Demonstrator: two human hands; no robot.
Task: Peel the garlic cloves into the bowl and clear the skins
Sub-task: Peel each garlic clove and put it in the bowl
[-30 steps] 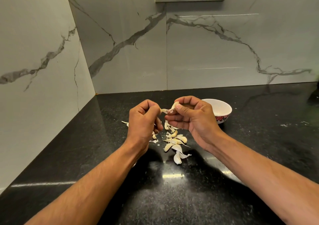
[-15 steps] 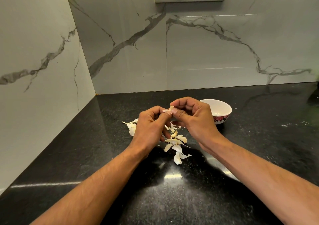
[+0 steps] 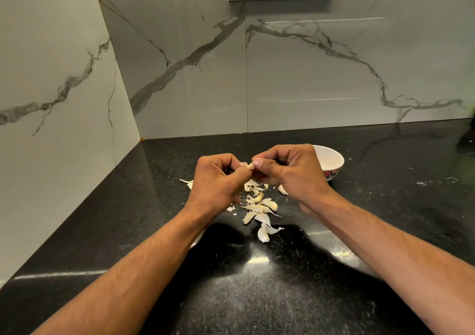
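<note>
At frame centre, the fingertips of my left hand (image 3: 216,180) and right hand (image 3: 288,170) are curled and pinch one small pale garlic clove (image 3: 249,166) from both sides, above the glossy black speckled stone counter (image 3: 257,296). Just below the hands lies a scatter of cream garlic cloves and papery skins (image 3: 259,206), so I judge peeling to be in mid-course. The white bowl with a red patterned base (image 3: 330,161), right of centre, shows no cloves in its visible part; skins remain uncleared.
</note>
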